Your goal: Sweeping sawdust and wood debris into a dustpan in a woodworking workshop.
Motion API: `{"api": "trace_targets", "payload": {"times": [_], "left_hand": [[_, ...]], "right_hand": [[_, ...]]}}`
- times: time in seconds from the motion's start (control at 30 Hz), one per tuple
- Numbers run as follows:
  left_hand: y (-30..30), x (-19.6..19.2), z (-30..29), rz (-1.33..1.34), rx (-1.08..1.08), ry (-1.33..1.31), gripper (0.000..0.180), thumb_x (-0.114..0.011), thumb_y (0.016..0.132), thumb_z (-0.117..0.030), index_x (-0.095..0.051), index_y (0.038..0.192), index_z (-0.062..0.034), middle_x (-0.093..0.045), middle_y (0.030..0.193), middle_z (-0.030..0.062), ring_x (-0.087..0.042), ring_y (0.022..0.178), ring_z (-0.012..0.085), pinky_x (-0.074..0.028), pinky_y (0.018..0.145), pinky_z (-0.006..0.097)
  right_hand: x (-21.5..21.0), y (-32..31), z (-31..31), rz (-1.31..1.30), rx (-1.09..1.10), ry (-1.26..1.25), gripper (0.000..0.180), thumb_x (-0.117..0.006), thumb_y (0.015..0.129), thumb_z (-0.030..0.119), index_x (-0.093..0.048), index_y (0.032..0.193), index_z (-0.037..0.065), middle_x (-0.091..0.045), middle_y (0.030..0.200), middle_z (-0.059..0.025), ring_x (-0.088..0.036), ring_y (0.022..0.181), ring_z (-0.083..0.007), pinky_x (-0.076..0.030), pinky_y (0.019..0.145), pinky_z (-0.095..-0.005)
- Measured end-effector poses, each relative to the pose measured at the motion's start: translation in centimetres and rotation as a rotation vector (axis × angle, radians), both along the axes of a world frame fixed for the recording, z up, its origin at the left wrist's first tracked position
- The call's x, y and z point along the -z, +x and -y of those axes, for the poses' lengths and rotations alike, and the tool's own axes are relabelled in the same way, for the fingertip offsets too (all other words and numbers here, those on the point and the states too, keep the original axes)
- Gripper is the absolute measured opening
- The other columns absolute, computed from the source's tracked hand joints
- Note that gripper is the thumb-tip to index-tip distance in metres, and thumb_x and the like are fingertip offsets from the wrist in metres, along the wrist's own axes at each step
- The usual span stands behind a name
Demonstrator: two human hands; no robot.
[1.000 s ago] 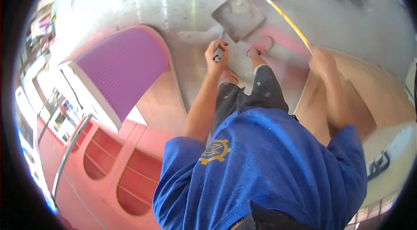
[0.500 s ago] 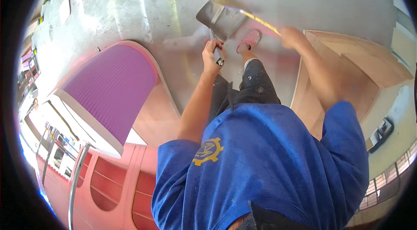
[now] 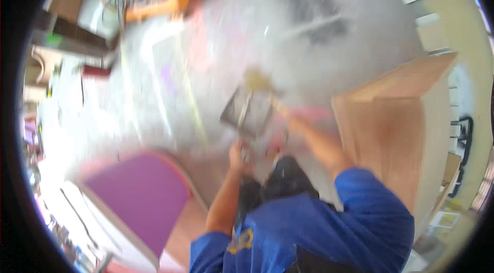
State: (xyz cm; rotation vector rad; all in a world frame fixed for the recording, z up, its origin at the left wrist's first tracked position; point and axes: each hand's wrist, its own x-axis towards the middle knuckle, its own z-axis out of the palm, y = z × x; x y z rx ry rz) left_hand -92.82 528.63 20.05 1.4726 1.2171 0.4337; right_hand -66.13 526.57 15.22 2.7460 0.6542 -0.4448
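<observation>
A dustpan (image 3: pixel 261 113) is clasped in the left hand (image 3: pixel 239 153), a broom (image 3: pixel 258 80) in the right hand (image 3: pixel 294 121) — wooden box (image 3: pixel 383 144) right of the dustpan, purple panel (image 3: pixel 140 195) lower left.

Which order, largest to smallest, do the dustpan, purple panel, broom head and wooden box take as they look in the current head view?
Wooden box
Purple panel
Dustpan
Broom head, though motion blur softens its outline
</observation>
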Motion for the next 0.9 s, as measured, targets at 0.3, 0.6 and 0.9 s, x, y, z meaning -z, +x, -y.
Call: {"api": "trace_targets", "payload": {"times": [0.3, 0.6, 0.9], "left_hand": [[-2.0, 4.4, -2.5, -0.038, -0.029, 0.18, 0.011, -0.051, 0.063, -0.008, -0.056, 0.072, -0.0023, -0.056, 0.076, 0.0128, -0.054, 0.072, 0.0277, -0.042, 0.065, 0.032], [-3.6, -9.6, -1.9, 0.137, 0.364, 0.291, 0.014, -0.05, 0.068, -0.009, -0.056, 0.079, -0.0028, -0.058, 0.087, 0.011, -0.055, 0.078, 0.0232, -0.041, 0.069, 0.029], [-0.4, -20.9, 10.8, 0.353, 0.903, 0.223, 0.004, -0.049, 0.068, -0.001, -0.051, 0.072, -0.0022, -0.059, 0.072, 0.0087, -0.057, 0.068, 0.0162, -0.043, 0.061, 0.027]], "right_hand": [[-9.9, -1.0, 21.6, -0.565, -0.445, 0.089, 0.035, -0.048, 0.066, 0.015, -0.049, 0.101, 0.009, -0.052, 0.093, -0.0174, -0.051, 0.083, -0.0314, -0.04, 0.071, -0.0394], [-14.8, -20.9, 44.8, -0.412, 0.347, 0.157, 0.046, -0.048, 0.064, 0.014, -0.045, 0.11, 0.012, -0.056, 0.081, -0.0153, -0.054, 0.075, -0.0285, -0.043, 0.069, -0.0367], [-9.1, -48.7, 50.6, -0.131, 1.447, 1.121, 0.043, -0.046, 0.057, 0.002, -0.052, 0.1, -0.001, -0.058, 0.077, -0.0151, -0.054, 0.061, -0.0185, -0.042, 0.056, -0.0255]]}}
